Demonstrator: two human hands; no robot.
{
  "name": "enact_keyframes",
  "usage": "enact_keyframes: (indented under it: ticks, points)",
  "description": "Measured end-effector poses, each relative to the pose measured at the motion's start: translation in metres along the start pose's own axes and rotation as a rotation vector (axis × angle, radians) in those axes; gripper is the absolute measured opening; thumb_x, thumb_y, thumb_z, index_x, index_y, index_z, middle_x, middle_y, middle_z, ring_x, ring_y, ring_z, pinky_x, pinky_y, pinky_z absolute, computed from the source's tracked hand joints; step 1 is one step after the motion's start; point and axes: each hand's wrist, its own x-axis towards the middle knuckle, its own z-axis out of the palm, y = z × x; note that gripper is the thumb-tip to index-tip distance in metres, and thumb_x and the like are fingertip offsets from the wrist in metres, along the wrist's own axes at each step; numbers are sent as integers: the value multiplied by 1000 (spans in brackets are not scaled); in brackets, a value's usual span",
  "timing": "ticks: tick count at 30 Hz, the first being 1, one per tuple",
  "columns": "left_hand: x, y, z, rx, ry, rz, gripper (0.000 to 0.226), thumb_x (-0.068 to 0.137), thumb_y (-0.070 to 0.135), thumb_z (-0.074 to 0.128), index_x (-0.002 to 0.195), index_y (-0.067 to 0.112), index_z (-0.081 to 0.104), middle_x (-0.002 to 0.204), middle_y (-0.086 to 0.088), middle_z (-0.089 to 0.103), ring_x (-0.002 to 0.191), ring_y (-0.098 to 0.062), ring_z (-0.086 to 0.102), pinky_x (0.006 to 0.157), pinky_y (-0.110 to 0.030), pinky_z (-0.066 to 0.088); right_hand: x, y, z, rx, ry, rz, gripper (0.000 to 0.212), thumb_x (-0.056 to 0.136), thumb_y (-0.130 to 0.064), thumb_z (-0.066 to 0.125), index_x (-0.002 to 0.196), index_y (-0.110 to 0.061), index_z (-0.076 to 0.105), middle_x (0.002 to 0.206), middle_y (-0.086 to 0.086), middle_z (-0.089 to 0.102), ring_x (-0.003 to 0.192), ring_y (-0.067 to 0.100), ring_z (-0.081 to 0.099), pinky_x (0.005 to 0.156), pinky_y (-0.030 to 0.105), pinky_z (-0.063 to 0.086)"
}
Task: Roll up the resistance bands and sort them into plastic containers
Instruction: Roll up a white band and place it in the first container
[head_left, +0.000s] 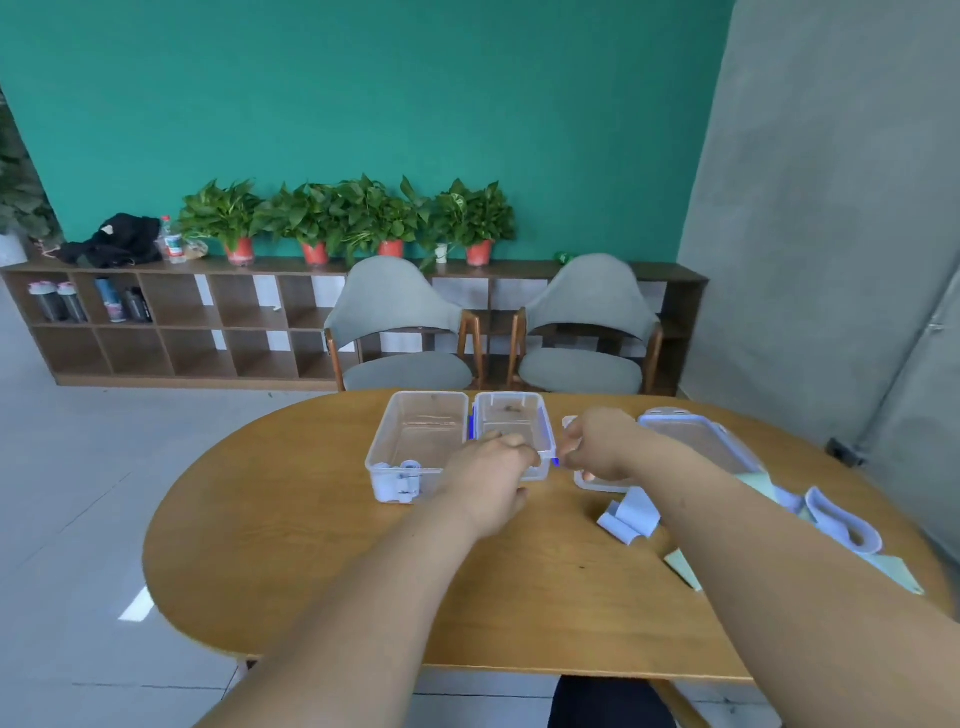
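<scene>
Two curled hands, left hand (488, 480) and right hand (597, 447), are crowding the clear container (509, 396), their hold unclear. The limp, light lavender band (631, 512) is likely wanting an end pinch.

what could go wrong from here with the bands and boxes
1. The loose bands lie near the right edge of the table, partly under the right forearm; a sweep of that arm could drag them off.
2. The rolled bands in the left container seem unbound, so they may unroll.
3. The left hand and right hand meet at the near wall of the middle container; a tug could shove it against its neighbour.
</scene>
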Motion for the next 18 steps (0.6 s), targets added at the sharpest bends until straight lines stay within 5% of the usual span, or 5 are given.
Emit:
enact_keyframes:
  ticks: [7,12,18]
  points:
    - [20,57,22,-54,-27,122,43,98,31,68,140,23,62,135,5,59,129,-22,53,100,-41,51,-29,69,5,24,-22,145,25,93,-19,60,110,-18,78,104,8,78,100,24,75,81,34,58]
    - [33,84,43,-56,-50,176,39,100,32,65,139,27,63,134,7,60,126,-22,55,98,-40,52,-40,114,11,65,2,175,17,98,-26,66,110,-29,78,92,-7,72,102,18,71,89,30,57]
    - [43,104,75,-34,-105,163,37,101,33,62,137,25,64,137,5,59,129,-23,50,104,-44,48,-25,153,44,155,78,260,11,86,-25,75,91,-35,77,95,-4,71,77,16,69,56,24,48]
